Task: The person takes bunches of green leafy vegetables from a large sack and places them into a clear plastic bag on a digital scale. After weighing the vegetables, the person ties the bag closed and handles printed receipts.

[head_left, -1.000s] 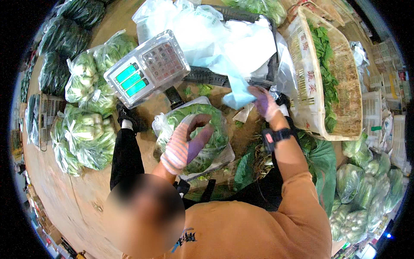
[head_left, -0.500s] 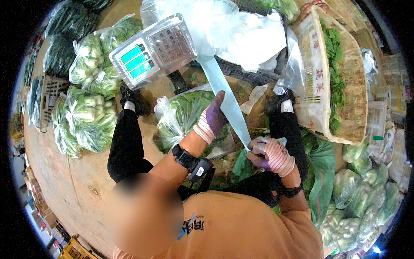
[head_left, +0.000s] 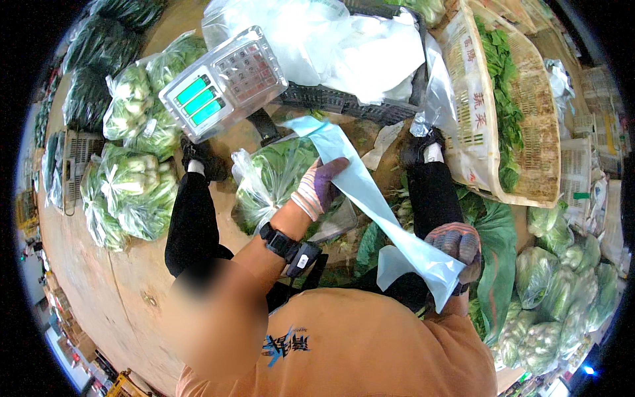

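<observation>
A light blue plastic bag (head_left: pixel 370 198), folded into a long flat strip, stretches slantwise between my two gloved hands. My left hand (head_left: pixel 320 186), in a purple and striped glove, is closed on its edge, with the thumb on the plastic. My right hand (head_left: pixel 456 246) has its fingers curled round the lower part, and a loose end hangs below it. Beneath my left hand, a clear bag of leafy greens (head_left: pixel 274 175) lies on the floor. A scale display (head_left: pixel 223 83) with a keypad and lit green screens stands at the upper left, under clear plastic.
A black crate (head_left: pixel 357 104) heaped with white plastic bags is ahead. On the right stands a large pale basket (head_left: pixel 489 159) of greens, with bagged vegetables (head_left: pixel 552 298) below it. More bagged vegetables (head_left: pixel 135 188) lie at left. A green mesh sack (head_left: pixel 497 264) is beside my right leg.
The bag's far end has come away from the pile by the crate. My right hand has moved right and slightly down, pulling the strip along; my left hand has shifted slightly.
</observation>
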### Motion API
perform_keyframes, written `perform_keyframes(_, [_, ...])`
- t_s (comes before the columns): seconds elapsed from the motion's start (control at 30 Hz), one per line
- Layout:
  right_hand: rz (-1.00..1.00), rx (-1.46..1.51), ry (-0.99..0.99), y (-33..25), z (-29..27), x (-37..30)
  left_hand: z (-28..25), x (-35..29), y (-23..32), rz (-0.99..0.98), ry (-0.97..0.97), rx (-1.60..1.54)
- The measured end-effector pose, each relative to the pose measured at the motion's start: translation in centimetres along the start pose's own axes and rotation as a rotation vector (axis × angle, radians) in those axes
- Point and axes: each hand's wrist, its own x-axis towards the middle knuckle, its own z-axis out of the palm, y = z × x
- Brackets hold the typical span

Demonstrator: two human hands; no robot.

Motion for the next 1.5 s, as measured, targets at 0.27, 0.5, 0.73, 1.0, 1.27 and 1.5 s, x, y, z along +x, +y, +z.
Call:
perform_keyframes(0.27, [0.568,-0.821,-0.347,-4.3,0.2,-1.2,0.9,-4.5,-1.3,0.126,-0.146,0.379])
perform_keyframes(0.5, [0.608,-0.747,0.062,3.3,-3.0,-5.5,1.9,-12.9,-2.9,0.071,-0.571,0.547])
perform_keyframes(0.73, [0.18,0.205,-0.126,10.5,1.9,1.9,-3.2,-17.4,-4.4,-0.57,-0.655,0.051])
perform_keyframes(1.0, [0.154,-0.582,0.335,7.1,13.9,5.4,-2.8,-21.0,0.3,0.687,-0.342,0.786])
perform_keyframes(1.27, [0.304,-0.434,0.323,6.9,17.0,4.4,0.3,-26.1,-1.0,0.456,-0.365,0.663])
perform_keyframes(1.5, [0.309,-0.438,0.295,7.1,17.8,3.5,-0.3,-27.5,-0.9,0.5,-0.409,0.692])
